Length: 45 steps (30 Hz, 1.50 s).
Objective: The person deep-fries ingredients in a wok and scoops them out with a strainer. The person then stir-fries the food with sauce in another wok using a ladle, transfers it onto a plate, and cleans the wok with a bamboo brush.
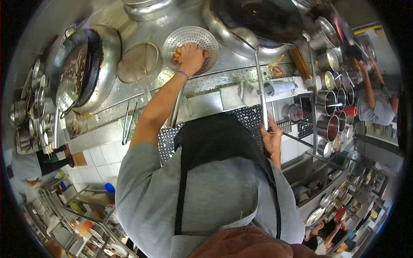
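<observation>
My left hand [192,58] is down in a round perforated metal strainer [171,41], its fingers curled over orange-brown pieces of food [205,54]. The strainer rests on the steel cooktop, and its handle [176,107] sticks out toward my body. In my right hand [272,138] is the end of a long-handled ladle [260,77], with fingers wrapped round the handle. The ladle's bowl lies at the near rim of a large dark wok [258,19]. What exactly the food is, I cannot make out.
A round mesh strainer [137,64] lies left of the perforated one. Farther left, a perforated skimmer [67,94] rests in another wok [105,64]. Tongs [128,122] hang at the front edge. Several metal pots [330,127] stand right; other people work at both sides.
</observation>
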Tool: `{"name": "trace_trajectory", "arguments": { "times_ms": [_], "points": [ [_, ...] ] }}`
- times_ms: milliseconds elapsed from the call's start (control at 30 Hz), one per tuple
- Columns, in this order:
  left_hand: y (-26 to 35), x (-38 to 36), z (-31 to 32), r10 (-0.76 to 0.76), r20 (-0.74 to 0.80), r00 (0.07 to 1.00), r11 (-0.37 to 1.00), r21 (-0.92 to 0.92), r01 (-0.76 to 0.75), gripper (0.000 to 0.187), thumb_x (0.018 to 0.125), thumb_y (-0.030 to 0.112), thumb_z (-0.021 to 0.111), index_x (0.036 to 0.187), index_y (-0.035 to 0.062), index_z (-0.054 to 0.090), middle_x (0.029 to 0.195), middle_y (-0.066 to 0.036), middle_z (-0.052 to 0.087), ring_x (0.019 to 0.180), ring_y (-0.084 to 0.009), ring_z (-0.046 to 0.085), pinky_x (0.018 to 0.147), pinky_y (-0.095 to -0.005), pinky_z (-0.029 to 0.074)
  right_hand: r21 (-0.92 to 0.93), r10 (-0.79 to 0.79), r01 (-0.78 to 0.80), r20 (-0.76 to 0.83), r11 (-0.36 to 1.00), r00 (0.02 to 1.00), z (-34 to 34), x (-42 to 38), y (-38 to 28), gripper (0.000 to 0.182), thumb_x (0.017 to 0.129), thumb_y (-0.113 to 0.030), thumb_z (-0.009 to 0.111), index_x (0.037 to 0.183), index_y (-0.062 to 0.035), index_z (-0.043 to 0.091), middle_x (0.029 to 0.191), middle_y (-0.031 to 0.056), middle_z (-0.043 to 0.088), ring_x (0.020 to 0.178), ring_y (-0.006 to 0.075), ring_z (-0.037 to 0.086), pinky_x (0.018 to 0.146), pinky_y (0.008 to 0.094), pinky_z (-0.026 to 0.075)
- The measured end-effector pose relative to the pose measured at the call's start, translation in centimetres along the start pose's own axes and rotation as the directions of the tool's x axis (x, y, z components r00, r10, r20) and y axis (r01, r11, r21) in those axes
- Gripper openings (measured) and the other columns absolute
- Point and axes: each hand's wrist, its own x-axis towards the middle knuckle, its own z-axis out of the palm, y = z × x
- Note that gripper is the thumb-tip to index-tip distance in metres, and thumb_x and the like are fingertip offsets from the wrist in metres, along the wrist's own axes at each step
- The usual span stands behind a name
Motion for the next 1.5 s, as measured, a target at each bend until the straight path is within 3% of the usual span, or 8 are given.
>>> {"name": "trace_trajectory", "arguments": {
  "times_ms": [500, 800, 933, 1067, 1300, 1400, 1433, 1500],
  "points": [
    [-1.1, -1.7, 0.0, 0.144, -0.064, 0.988, 0.916, -0.369, -0.157, 0.024, 0.068, 0.016, 0.078, 0.088, 0.0087, 0.066, 0.105, -0.015, 0.058, 0.098, -0.0369, 0.051, 0.087, -0.0467, 0.042, 0.004, -0.047, 0.047, -0.030, 0.999, 0.998, -2.4, 0.1, 2.1, 0.050, 0.082, -0.001, 0.066, 0.131, -0.0029, 0.058, 0.118, 0.0176, 0.068, 0.097, 0.0133, 0.067, 0.082, 0.0279, 0.052],
    [-0.5, -1.1, -2.2, 0.028, 0.222, 0.975, 0.992, -0.129, 0.001, 0.019, 0.069, 0.012, 0.070, 0.084, 0.0015, 0.067, 0.093, -0.022, 0.061, 0.092, -0.0408, 0.058, 0.083, -0.0471, 0.047, 0.138, -0.003, 0.001, 0.017, 0.990, 1.000, -5.0, 1.3, 3.1, 0.052, 0.084, 0.003, 0.063, 0.135, -0.0001, 0.054, 0.119, 0.0115, 0.066, 0.101, 0.0111, 0.060, 0.087, 0.0250, 0.048],
    [-3.3, -1.7, 3.1, 0.230, 0.259, 0.938, 0.970, -0.140, -0.199, 0.031, 0.069, 0.002, 0.059, 0.099, -0.0019, 0.065, 0.099, -0.022, 0.062, 0.097, -0.0405, 0.058, 0.086, -0.0471, 0.048, 0.178, 0.060, -0.060, 0.005, 0.982, 0.998, -6.8, 1.2, 2.8, 0.048, 0.083, -0.004, 0.067, 0.131, -0.0035, 0.058, 0.123, 0.0137, 0.066, 0.105, 0.0134, 0.062, 0.091, 0.0272, 0.049],
    [-3.1, -1.6, 1.0, 0.286, 0.131, 0.949, 0.950, -0.171, -0.262, 0.039, 0.069, -0.001, 0.057, 0.106, -0.0020, 0.065, 0.103, -0.022, 0.062, 0.097, -0.0386, 0.059, 0.085, -0.0467, 0.048, 0.296, 0.087, -0.066, -0.059, 0.953, 0.994, -9.1, 1.0, 3.4, 0.049, 0.085, -0.002, 0.066, 0.133, -0.0047, 0.057, 0.095, 0.0027, 0.068, 0.073, 0.0060, 0.058, 0.065, 0.0237, 0.048],
    [2.3, -2.4, -10.9, -0.138, 0.063, 0.988, 0.802, -0.578, 0.149, 0.033, 0.078, 0.003, 0.068, 0.111, 0.0018, 0.068, 0.102, -0.018, 0.071, 0.100, -0.0285, 0.067, 0.085, -0.0356, 0.052, 0.124, 0.086, -0.044, -0.359, 0.991, 0.929, -18.2, 5.9, 5.0, 0.052, 0.087, -0.003, 0.060, 0.138, -0.0086, 0.054, 0.067, -0.0050, 0.052, 0.051, 0.0030, 0.043, 0.044, 0.0220, 0.035],
    [0.8, -5.7, -12.3, -0.403, 0.146, 0.904, 0.757, -0.502, 0.418, 0.035, 0.083, 0.016, 0.072, 0.116, 0.0063, 0.068, 0.103, -0.018, 0.071, 0.094, -0.0245, 0.071, 0.080, -0.0350, 0.054, -0.026, 0.042, -0.057, -0.396, 0.998, 0.917, -20.2, 6.2, 4.9, 0.050, 0.086, -0.005, 0.061, 0.135, -0.0005, 0.053, 0.080, 0.0021, 0.063, 0.060, 0.0071, 0.051, 0.050, 0.0248, 0.043],
    [-0.4, -7.6, -12.0, -0.430, 0.032, 0.902, 0.815, -0.417, 0.403, 0.036, 0.083, 0.019, 0.073, 0.117, 0.0080, 0.068, 0.096, -0.016, 0.072, 0.088, -0.0219, 0.070, 0.076, -0.0342, 0.054, -0.122, -0.227, 0.193, -0.424, 0.974, 0.877, -19.8, 6.9, 7.9, 0.048, 0.086, -0.002, 0.060, 0.134, 0.0009, 0.054, 0.087, 0.0038, 0.064, 0.063, 0.0079, 0.052, 0.053, 0.0247, 0.044],
    [0.5, -10.0, -13.9, -0.580, 0.032, 0.814, 0.772, -0.296, 0.562, 0.037, 0.085, 0.023, 0.073, 0.118, 0.0087, 0.068, 0.080, -0.012, 0.072, 0.071, -0.0159, 0.066, 0.069, -0.0347, 0.052, 0.064, 0.005, 0.018, -0.350, 0.998, 0.937, -19.0, 6.5, 4.8, 0.048, 0.085, 0.001, 0.061, 0.133, 0.0031, 0.054, 0.090, 0.0032, 0.064, 0.064, 0.0074, 0.052, 0.054, 0.0244, 0.043]
  ]
}}
